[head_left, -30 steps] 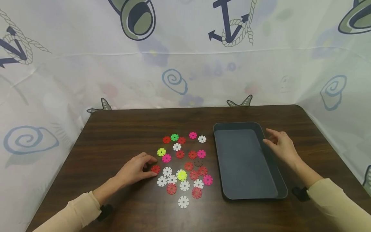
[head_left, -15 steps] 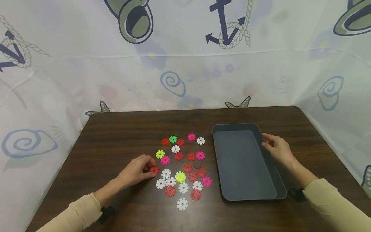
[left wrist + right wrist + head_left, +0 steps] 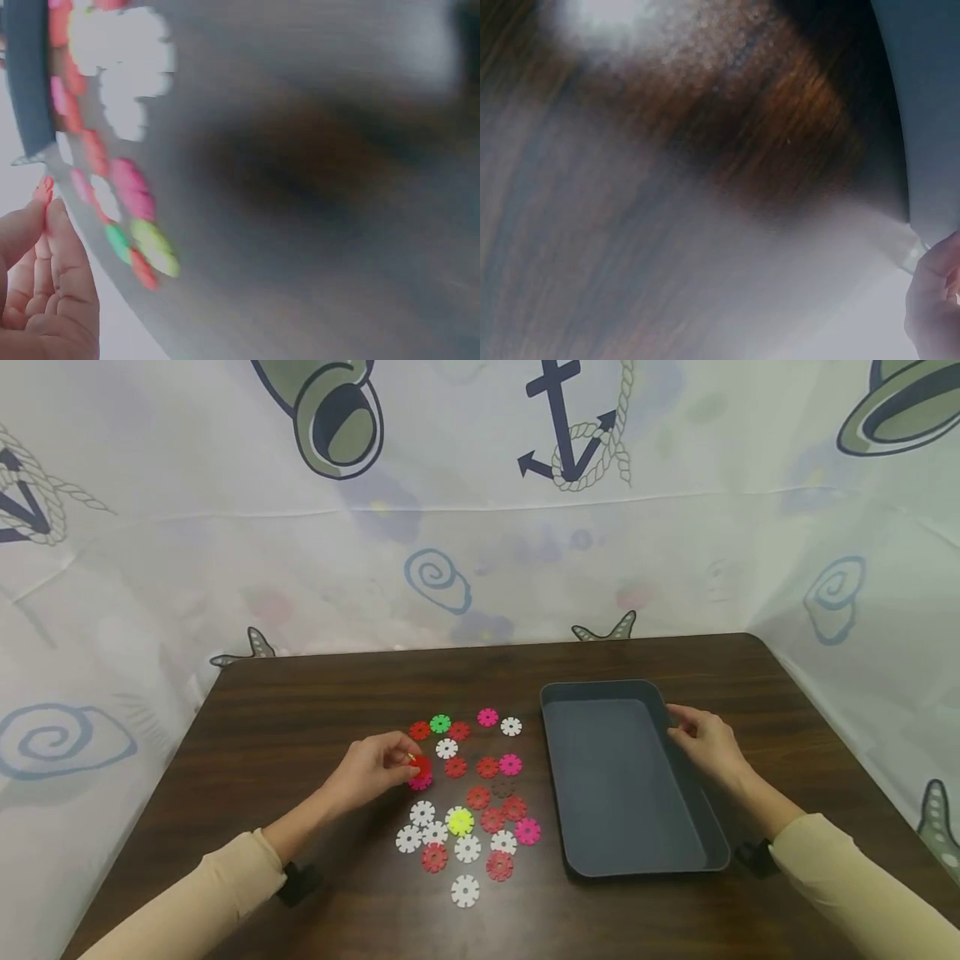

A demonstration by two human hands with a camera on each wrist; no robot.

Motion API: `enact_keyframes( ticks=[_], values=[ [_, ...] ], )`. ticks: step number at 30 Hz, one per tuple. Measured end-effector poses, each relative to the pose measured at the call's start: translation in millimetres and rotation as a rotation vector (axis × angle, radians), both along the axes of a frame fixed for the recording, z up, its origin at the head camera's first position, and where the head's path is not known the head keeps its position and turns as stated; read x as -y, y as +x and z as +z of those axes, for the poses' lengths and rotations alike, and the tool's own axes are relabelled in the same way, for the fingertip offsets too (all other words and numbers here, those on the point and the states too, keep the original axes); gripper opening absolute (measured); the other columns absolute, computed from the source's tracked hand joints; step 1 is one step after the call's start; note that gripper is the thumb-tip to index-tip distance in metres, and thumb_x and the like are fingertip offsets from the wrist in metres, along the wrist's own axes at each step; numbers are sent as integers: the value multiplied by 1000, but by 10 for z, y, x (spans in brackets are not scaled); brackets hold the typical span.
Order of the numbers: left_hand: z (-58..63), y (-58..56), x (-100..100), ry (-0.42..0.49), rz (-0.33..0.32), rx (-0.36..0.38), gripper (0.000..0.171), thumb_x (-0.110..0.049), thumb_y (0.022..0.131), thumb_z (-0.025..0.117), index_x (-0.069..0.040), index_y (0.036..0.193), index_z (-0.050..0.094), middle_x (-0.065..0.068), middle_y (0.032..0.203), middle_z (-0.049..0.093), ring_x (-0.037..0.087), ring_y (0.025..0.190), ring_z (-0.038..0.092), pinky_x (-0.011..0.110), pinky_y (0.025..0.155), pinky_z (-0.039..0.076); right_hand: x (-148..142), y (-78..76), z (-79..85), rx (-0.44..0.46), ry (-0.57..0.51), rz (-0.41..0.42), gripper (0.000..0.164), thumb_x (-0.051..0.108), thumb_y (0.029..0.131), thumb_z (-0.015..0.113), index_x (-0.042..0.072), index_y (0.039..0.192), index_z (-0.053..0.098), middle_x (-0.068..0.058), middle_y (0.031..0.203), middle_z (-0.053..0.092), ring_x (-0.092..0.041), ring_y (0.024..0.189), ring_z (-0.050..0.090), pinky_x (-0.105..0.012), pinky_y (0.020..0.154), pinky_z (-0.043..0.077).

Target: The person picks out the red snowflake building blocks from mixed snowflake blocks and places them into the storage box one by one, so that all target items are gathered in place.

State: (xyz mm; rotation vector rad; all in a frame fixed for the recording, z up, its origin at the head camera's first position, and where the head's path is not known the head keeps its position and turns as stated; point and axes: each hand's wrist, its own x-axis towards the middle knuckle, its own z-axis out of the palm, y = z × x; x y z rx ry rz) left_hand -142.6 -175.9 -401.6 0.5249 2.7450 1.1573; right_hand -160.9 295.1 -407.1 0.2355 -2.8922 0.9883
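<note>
In the head view my left hand (image 3: 378, 766) pinches a red notched plastic disc (image 3: 422, 766) between thumb and fingertips, just above a pink disc (image 3: 420, 782). The left wrist view shows the held red disc (image 3: 45, 189) edge-on at the fingertips. My right hand (image 3: 708, 745) is at the right rim of a dark grey rectangular tray (image 3: 551, 760), thumb and fingers pinching the rim near its far end. Only part of that hand (image 3: 935, 300) shows in the right wrist view, beside the tray's outer wall (image 3: 934, 112). Nothing lies inside the tray.
Several notched discs lie loose left of the tray, among them a green disc (image 3: 440, 723), a yellow disc (image 3: 460, 822) and a white disc (image 3: 465, 891). Some overlap. A patterned cloth (image 3: 480, 568) hangs behind the dark wooden table (image 3: 322, 693).
My left hand has picked up the red disc from the left edge of the group and moved it up and right. My right hand has come from beside the tray onto its rim.
</note>
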Motion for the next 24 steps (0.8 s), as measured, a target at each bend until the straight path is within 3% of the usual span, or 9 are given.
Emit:
enact_keyframes(
  ticks=[8,14,19,24],
  values=[
    [210,-292,-772,280,15,192,24,-8,86,67,-4,109,62,8,86,66,22,79,67,37,72,56,9,1,-33,-31,9,-26,39,-1,88,59,-12,124,51,-10,75,54,-13,63,44,-24,55,37],
    [292,-482,-1423,458,-12,293,25,-6,87,65,-3,111,62,15,97,67,33,92,66,37,79,55,14,-11,-51,-39,-6,-41,38,-2,87,58,-11,124,53,-11,76,55,-14,63,45,-24,54,37],
    [308,-598,-1949,548,18,382,24,-4,86,66,0,110,63,17,98,67,26,88,68,39,82,53,12,-16,-57,-45,-5,-47,37,-3,87,59,-11,123,53,-12,77,55,-15,66,45,-24,56,37],
    [257,-673,-2381,554,59,407,21,0,84,67,2,104,66,18,95,69,26,84,69,36,77,55,13,-21,-74,-59,1,-54,37,-3,86,59,-11,122,54,-10,75,54,-16,67,45,-26,59,38]
  ],
)
